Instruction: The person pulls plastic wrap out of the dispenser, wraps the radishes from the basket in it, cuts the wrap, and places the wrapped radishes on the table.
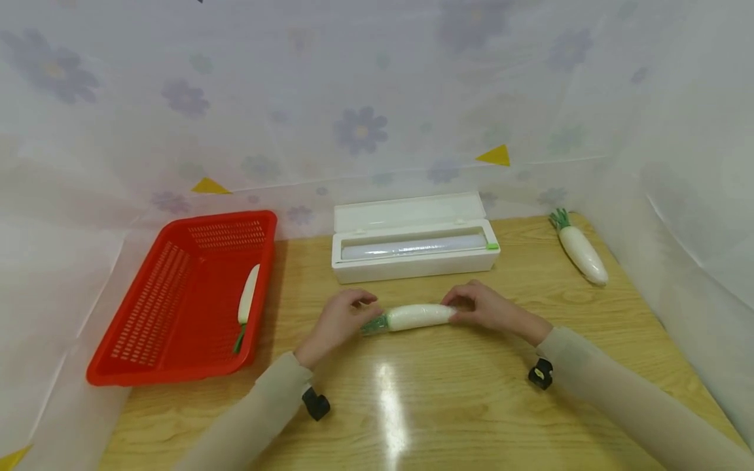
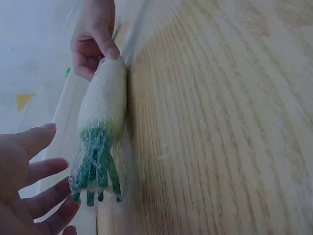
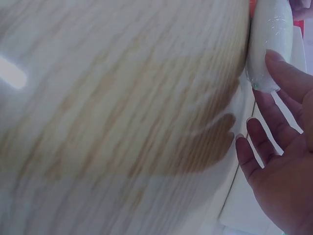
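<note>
A white radish (image 1: 419, 316) wrapped in clear film lies crosswise on the table, its green leaf stubs (image 2: 98, 164) toward the left. My right hand (image 1: 485, 310) pinches the bare tip of it between thumb and forefinger. In the right wrist view, the thumb of that hand (image 3: 288, 166) presses on the film while the other fingers spread below. Beside the leafy end is my left hand (image 1: 341, 322). Its fingers (image 2: 46, 196) are loosely spread around the film at the leaves, without gripping it.
Behind the radish stands a white box (image 1: 415, 267) with its lid raised, holding a roll of film (image 1: 412, 247). A red basket (image 1: 177, 376) at left contains a slim white vegetable (image 1: 248, 297) with a green stem. Another white radish (image 1: 583, 254) lies at the far right.
</note>
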`<state>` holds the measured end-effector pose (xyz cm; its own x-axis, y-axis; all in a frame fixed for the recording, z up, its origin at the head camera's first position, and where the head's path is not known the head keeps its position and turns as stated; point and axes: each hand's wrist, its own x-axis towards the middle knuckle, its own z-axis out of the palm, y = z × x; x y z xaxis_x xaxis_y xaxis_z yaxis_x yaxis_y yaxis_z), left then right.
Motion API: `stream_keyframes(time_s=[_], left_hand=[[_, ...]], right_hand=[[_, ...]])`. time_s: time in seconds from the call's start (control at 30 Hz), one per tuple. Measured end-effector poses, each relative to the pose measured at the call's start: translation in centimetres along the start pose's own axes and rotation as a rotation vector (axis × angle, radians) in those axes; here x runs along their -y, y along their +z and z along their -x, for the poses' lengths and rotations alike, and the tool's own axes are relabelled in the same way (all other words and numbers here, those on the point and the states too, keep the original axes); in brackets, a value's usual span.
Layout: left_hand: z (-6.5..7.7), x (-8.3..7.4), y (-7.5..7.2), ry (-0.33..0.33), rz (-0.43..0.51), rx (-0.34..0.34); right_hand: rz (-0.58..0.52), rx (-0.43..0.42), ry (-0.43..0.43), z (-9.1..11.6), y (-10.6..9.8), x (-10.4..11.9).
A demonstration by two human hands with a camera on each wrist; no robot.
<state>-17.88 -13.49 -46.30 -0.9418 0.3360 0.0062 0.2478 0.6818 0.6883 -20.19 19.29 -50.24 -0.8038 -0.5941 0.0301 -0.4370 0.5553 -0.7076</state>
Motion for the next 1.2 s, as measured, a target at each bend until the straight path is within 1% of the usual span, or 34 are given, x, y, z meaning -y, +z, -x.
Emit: stream_keyframes(time_s=[0.1, 0.13, 0.2, 0.3, 0.4, 0.5, 0.6, 0.67, 0.77, 0.87, 0.97, 1.07, 1.2], left_hand=[[0.0, -0.8, 0.8, 0.068, -0.165, 0.064], [0.0, -1.0, 1.0, 0.083, -0.22, 0.074], [0.1, -1.4, 1.4, 0.102, -0.3, 0.087], [0.1, -1.6, 1.9, 0.14, -0.364, 0.099], [0.3, -1.6, 2.3, 0.175, -0.416, 0.105], [0.6, -1.4, 2.7, 0.207, -0.445, 0.1], [0.9, -1.4, 2.9, 0.25, -0.459, 0.079], [1.0, -1.4, 3.0, 0.281, -0.471, 0.067], [1.2, -1.6, 3.1, 0.321, -0.474, 0.051], [1.3, -1.7, 3.1, 0.353, -0.461, 0.044], [1.4, -1.9, 3.2, 0.364, -0.427, 0.049], [1.5, -2.0, 3.3, 0.354, -0.394, 0.062], [1.7, -2.0, 3.5, 0.346, -0.385, 0.049]], right_hand=[[0.057, 0.012, -0.034, 0.2, 0.2, 0.1], [0.071, 0.018, -0.043, 0.3, 0.2, 0.2], [0.106, 0.027, -0.081, 0.5, 0.3, 0.4], [0.161, 0.033, -0.133, 0.8, 0.4, 0.8], [0.215, 0.046, -0.164, 1.1, 0.5, 1.2], [0.231, 0.063, -0.175, 1.4, 0.6, 1.5], [0.207, 0.064, -0.185, 1.4, 0.5, 2.0], [0.183, 0.062, -0.175, 1.3, 0.5, 2.3], [0.176, 0.069, -0.167, 1.0, 0.5, 2.9], [0.172, 0.085, -0.16, 0.8, 0.5, 3.5], [0.172, 0.101, -0.155, 0.8, 0.7, 4.0], [0.224, 0.111, -0.149, 0.9, 1.0, 4.5], [0.346, 0.089, -0.184, 1.0, 1.6, 5.3]])
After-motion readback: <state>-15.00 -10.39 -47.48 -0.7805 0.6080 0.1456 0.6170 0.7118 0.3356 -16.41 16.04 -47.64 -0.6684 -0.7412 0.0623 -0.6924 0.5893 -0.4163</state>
